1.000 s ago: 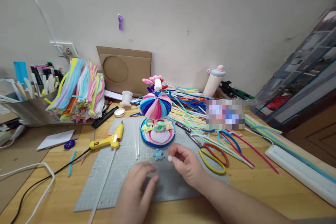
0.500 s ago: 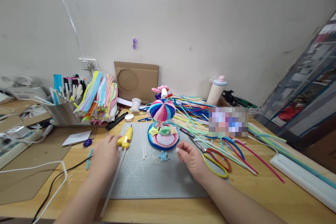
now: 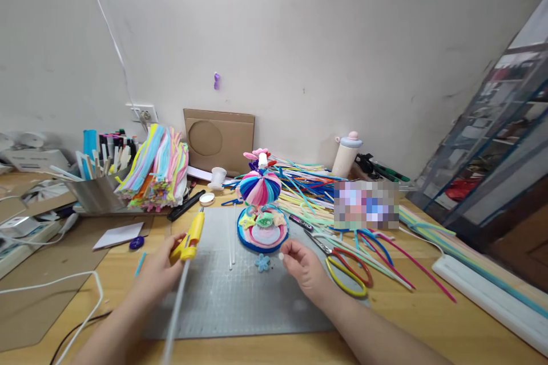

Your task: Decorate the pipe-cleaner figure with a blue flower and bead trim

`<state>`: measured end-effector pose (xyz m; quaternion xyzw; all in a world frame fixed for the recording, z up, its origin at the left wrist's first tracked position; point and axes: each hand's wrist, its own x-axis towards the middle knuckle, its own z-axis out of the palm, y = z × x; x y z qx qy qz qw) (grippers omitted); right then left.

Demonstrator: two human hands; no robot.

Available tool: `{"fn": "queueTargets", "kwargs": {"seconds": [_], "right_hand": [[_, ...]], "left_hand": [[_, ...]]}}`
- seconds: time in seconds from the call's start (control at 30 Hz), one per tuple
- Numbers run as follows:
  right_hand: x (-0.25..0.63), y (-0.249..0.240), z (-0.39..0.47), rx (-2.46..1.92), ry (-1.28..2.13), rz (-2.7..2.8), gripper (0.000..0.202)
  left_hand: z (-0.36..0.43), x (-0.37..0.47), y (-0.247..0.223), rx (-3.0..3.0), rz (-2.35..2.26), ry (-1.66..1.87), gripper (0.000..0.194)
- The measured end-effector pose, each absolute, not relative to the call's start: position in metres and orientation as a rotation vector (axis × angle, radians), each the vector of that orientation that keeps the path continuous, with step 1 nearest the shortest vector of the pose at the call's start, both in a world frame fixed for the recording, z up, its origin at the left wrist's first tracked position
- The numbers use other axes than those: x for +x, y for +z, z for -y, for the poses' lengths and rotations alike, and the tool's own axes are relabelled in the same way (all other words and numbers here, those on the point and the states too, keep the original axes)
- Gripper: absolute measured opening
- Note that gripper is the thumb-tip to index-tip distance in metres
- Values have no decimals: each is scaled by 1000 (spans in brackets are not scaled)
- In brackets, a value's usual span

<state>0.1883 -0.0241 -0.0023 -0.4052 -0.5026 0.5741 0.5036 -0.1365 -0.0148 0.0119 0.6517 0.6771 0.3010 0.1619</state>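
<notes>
At the far left of the worktop (image 3: 428, 319) a metal cup of pens (image 3: 96, 191) stands by a stack of pipe cleaners (image 3: 156, 174); no writing on them is legible. My left hand (image 3: 160, 268) has its grip closed around the yellow glue gun (image 3: 188, 238), lifted over the grey cutting mat (image 3: 244, 302) (a clear glue stick trails from its back). Further right sits the striped pipe-cleaner ornament (image 3: 262, 211), a small blue flower (image 3: 262, 263) just before it. My right hand (image 3: 306, 268) pinches a tiny white bead (image 3: 281, 257) beside the flower. Scissors (image 3: 342, 262) lie to the right.
</notes>
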Motion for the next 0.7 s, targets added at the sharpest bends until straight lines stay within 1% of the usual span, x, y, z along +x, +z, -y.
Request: {"fn": "queueTargets", "kwargs": {"seconds": [0.1,0.23,0.33,0.43,0.53,0.63,0.7], "right_hand": [[186,-5,22,-967,1396,1215,31],[181,1,28,-943,1400,1193,29],[179,10,40,-939,1386,1189,28],[182,11,50,-946,1310,1194,27],[190,1,48,-974,1278,1155,26],[197,-10,40,-1036,1248,1113,26],[199,-12,39,-1042,1240,1109,26]], "left_hand": [[37,-122,14,1474,-1777,1011,45],[67,-92,13,1146,-1461,938,56],[88,-66,11,1005,-1300,916,60],[97,-39,13,931,-1220,899,57],[93,-18,16,834,-1206,932,52],[86,-8,19,668,-1116,981,47],[87,-6,22,618,-1046,977,48]]}}
